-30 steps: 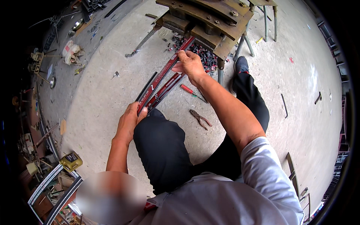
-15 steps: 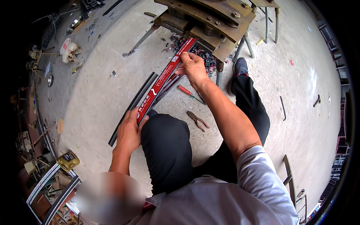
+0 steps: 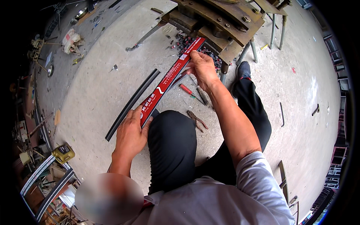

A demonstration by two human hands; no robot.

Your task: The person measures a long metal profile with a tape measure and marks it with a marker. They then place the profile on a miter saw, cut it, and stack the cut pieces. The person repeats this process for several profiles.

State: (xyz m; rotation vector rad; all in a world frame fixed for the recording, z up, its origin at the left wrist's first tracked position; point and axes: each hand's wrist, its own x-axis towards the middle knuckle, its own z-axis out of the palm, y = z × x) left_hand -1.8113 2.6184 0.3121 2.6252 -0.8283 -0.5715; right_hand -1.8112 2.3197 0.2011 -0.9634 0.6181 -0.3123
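Observation:
A long, straight profile bar (image 3: 169, 79) with a red printed face and dark edges slants from my left knee up to the metal machine. My left hand (image 3: 129, 133) grips its near end, thumb on the right edge and fingers on the left. Toward the far end, my right hand (image 3: 204, 70) pinches the bar from the right, its thumb side on the red face. The bar's far tip reaches the front edge of the rusty machine (image 3: 210, 32). More dark strips show partly beneath the bar; how they lie is hidden.
Dark strips (image 3: 132, 105) lie on the floor left of the bar. Right of it are a red-handled screwdriver (image 3: 185, 89), a dark-handled tool (image 3: 202, 96) and pliers (image 3: 196, 120). Small offcuts (image 3: 183, 42) are heaped under the machine. A yellowish jug (image 3: 63, 153) stands at lower left.
Both hands and the red bar have shifted slightly right, with the grip unchanged. The dark-handled tool beside the screwdriver shows more now. The whole view has turned a little.

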